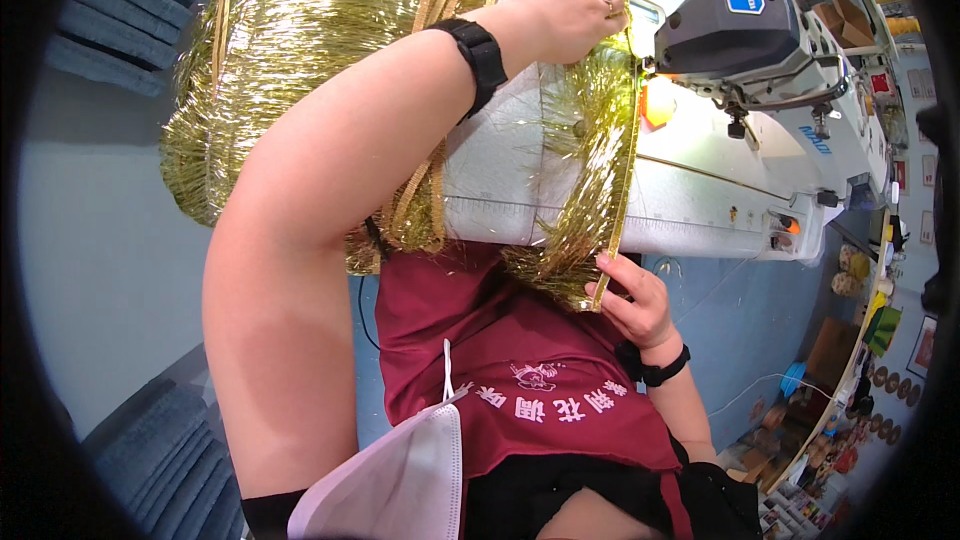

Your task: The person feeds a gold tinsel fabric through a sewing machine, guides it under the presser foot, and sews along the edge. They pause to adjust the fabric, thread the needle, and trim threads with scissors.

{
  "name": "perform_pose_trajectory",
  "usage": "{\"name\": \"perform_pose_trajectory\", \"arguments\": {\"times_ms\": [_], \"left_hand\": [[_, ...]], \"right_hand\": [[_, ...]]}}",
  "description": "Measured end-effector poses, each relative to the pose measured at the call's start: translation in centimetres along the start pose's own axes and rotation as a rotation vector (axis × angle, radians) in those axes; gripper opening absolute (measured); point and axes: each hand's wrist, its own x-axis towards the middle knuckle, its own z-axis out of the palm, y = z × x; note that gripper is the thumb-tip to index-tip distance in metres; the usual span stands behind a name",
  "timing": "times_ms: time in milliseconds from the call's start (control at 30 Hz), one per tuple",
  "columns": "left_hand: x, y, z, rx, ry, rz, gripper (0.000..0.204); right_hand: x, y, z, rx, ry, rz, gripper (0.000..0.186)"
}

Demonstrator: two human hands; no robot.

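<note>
Pinching a narrow gold band between thumb and fingers, the right hand holds the near end of the trim just past the desk's front edge, above the lap. The left hand lies palm down at the far part of the same trim, fingers bent over it beside the needle area; whether they grip or merely press is hidden. Held at two points, the band runs nearly straight between the hands, likely so that its edge stays lined up with the machine.

From the band, tinsel fringe spreads leftward over the white desk, its strands on the side away from the sewing machine, probably to leave the edge clear. The machine's head stands just right of the left hand, and bright light falls below it, where a rounded orange-and-yellow piece sits close to the band.

Farther left, beyond the left forearm, a large heap of gold tinsel covers the desk's side and hangs over its edge, perhaps placed there to be within reach. Below the desk, a dark red apron covers the lap.
</note>
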Motion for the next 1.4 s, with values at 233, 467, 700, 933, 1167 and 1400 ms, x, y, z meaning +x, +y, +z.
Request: {"name": "perform_pose_trajectory", "arguments": {"times_ms": [233, 467, 700, 933, 1167, 1400], "left_hand": [[-0.3, 0.6, -0.1, 0.072, 0.053, -0.091, 0.072], [2.1, 1.2, 0.1, -0.239, -0.022, -0.381, 0.065], [3.7, 1.9, 1.6, -0.162, -0.177, -0.562, 0.069], [3.3, 2.1, 1.1, -0.118, -0.222, -0.548, 0.07], [1.7, 2.8, 0.9, -0.143, -0.24, -0.551, 0.07], [-1.0, 3.4, 0.8, -0.15, -0.236, -0.578, 0.069]], "right_hand": [[0.0, 0.0, -0.2, 0.0, 0.017, -0.007, 0.013], [-0.2, 0.5, -0.1, 0.026, 0.041, -0.033, 0.015], [-0.2, 0.8, 0.4, 0.061, 0.099, -0.062, 0.017], [-0.6, 1.1, 0.2, 0.054, 0.14, -0.07, 0.02], [-1.4, 1.2, 0.4, 0.091, 0.217, -0.074, 0.017], [-2.0, 0.8, 0.8, 0.166, 0.186, -0.159, 0.015]]}}
